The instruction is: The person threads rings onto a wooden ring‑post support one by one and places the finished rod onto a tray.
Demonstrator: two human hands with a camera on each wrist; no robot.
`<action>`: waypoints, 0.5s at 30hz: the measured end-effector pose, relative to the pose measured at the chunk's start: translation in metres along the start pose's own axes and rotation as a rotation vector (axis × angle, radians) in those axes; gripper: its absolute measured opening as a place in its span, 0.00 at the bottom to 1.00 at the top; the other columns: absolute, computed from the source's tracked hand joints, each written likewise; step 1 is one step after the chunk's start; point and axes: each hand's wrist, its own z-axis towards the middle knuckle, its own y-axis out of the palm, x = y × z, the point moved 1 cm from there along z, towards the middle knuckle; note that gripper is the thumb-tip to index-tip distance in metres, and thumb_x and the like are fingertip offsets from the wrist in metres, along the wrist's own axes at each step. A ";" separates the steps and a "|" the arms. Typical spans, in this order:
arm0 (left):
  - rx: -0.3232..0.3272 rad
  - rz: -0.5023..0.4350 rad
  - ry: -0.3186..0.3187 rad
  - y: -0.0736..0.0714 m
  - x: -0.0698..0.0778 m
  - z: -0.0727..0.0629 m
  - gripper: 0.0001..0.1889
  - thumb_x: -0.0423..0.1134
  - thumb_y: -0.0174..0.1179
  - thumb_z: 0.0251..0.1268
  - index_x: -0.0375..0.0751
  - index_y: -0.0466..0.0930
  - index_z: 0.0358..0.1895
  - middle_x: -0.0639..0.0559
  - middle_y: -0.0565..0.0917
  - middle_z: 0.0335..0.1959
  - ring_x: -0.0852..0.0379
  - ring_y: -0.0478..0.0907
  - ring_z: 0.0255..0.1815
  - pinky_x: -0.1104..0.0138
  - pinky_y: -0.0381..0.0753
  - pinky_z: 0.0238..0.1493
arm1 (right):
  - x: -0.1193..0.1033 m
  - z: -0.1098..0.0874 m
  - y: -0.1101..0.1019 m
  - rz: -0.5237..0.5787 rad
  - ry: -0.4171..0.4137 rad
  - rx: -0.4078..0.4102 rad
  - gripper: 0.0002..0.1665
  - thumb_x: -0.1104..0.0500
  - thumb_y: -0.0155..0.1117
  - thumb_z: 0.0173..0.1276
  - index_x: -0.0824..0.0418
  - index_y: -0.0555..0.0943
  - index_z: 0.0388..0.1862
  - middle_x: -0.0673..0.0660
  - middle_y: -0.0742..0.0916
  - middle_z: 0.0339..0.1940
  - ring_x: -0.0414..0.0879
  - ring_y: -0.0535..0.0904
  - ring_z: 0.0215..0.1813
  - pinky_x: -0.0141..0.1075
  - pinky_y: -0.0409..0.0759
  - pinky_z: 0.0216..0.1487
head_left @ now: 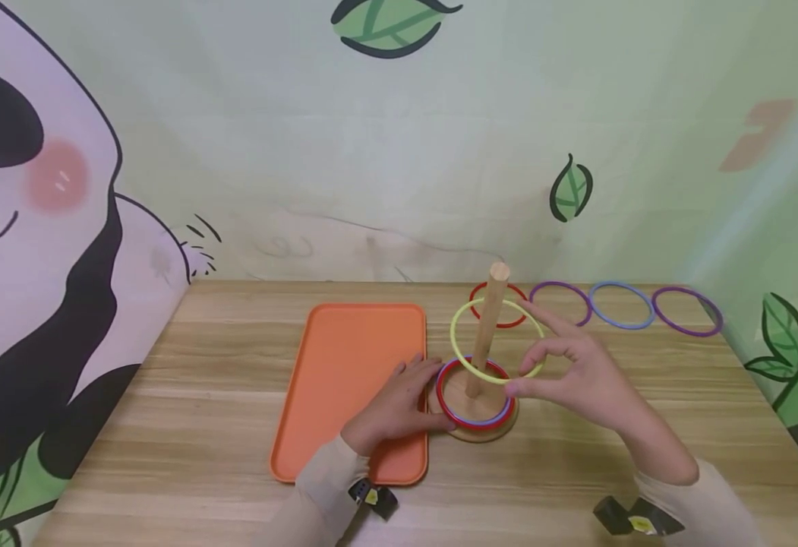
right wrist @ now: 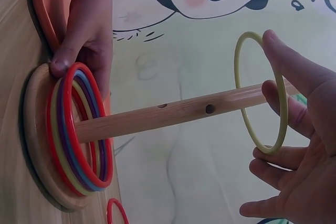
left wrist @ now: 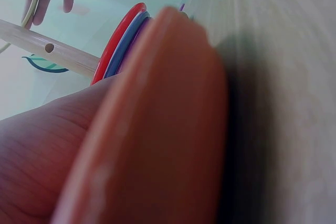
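Note:
A wooden peg [head_left: 487,327] stands upright on a round wooden base [head_left: 478,436], with several colored rings stacked around its foot, a red ring [right wrist: 107,145] uppermost. My right hand [head_left: 576,372] pinches a yellow ring [right wrist: 238,69] between thumb and fingers. That ring encircles the peg near its upper end, tilted, well above the stack. At the base's left side, my left hand [head_left: 395,406] holds the base, thumb at the front and fingers toward the back, beside the stacked rings. Part of the left hand is hidden behind the orange tray in the left wrist view.
An orange tray [head_left: 354,342] lies left of the base, under the left hand and wrist. Along the table's back edge lie a red ring [head_left: 474,292], a purple ring [head_left: 559,283], a blue ring [head_left: 620,283] and another purple ring [head_left: 686,289]. A printed backdrop [head_left: 385,152] rises behind.

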 end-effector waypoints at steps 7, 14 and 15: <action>-0.003 -0.002 -0.006 -0.001 0.001 0.000 0.46 0.53 0.78 0.59 0.44 0.69 0.78 0.42 0.70 0.79 0.32 0.51 0.84 0.40 0.43 0.83 | 0.005 -0.003 0.003 0.005 0.029 -0.013 0.18 0.58 0.90 0.49 0.45 0.85 0.23 0.62 0.73 0.80 0.69 0.60 0.82 0.73 0.54 0.75; -0.002 -0.003 -0.012 0.000 0.001 0.000 0.46 0.53 0.78 0.59 0.44 0.69 0.78 0.41 0.69 0.79 0.32 0.51 0.84 0.41 0.43 0.83 | 0.011 -0.009 0.008 -0.006 0.041 -0.024 0.16 0.56 0.89 0.51 0.44 0.85 0.23 0.62 0.72 0.81 0.70 0.59 0.82 0.73 0.54 0.75; -0.001 -0.001 -0.011 0.000 0.001 0.000 0.46 0.53 0.78 0.59 0.44 0.69 0.78 0.41 0.69 0.79 0.32 0.51 0.84 0.40 0.44 0.83 | 0.013 -0.010 0.009 -0.004 0.042 -0.025 0.16 0.56 0.89 0.51 0.44 0.86 0.23 0.62 0.72 0.81 0.70 0.59 0.82 0.73 0.54 0.75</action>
